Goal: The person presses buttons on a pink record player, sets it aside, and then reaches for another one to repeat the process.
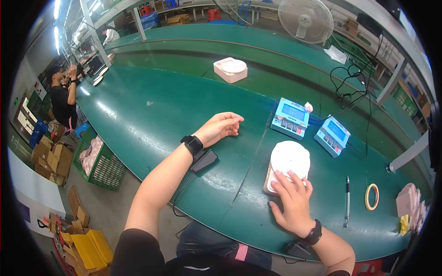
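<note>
A small device with a round white plate (290, 158) on a pale, squarish base lies on the green bench in front of me, right of the middle. My right hand (293, 202) rests on its near edge, fingers spread over the plate and thumb beside the base. To the left, my left hand (219, 129) hovers over or rests on the bench top. Its fingers are loosely bent, and nothing shows in them. Two blue boxes with screens and buttons, a left one (290, 118) and a right one (332, 136), stand just beyond the device.
A similar pale device (231, 69) sits on the green surface farther back. Right of my hand lie a pen (347, 202), a tape roll (372, 197) and a stack of pale pink parts (408, 204). Black cables (357, 87) hang near a fan (305, 21). Another person (63, 99) works at far left.
</note>
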Motion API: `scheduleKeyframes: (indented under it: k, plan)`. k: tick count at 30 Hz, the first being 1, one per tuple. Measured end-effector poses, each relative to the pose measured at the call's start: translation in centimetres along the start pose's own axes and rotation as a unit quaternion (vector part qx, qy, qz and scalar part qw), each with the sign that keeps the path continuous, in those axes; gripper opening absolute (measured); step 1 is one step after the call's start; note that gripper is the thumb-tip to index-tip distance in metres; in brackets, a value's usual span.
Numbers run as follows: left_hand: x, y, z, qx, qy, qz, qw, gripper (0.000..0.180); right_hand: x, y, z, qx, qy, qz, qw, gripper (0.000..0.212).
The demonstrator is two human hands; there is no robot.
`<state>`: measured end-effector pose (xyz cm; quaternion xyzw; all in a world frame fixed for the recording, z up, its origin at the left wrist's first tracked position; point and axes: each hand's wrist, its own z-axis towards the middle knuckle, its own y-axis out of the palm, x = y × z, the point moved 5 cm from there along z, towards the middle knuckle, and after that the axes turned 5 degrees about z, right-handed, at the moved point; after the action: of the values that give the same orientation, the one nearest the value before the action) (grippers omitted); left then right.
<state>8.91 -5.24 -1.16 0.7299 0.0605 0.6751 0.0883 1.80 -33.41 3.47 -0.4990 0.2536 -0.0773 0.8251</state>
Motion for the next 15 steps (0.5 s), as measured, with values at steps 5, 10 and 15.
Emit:
scheduleKeyframes:
  k: [5, 10, 15]
  plan:
    - [-0.02, -0.01, -0.03, 0.0, 0.0, 0.0, 1.0, 0.019, 0.0, -0.01, -0.02, 0.004, 0.004, 0.003, 1.0, 0.052]
    - [-0.12, -0.1, -0.02, 0.001, -0.001, 0.001, 1.0, 0.019, -0.01, 0.04, -0.06, 0.005, -0.004, 0.0, 1.0, 0.054]
    - [-0.06, -0.07, 0.0, 0.002, -0.003, 0.0, 1.0, 0.019, 0.07, 0.02, -0.05, 0.005, -0.004, 0.002, 1.0, 0.054]
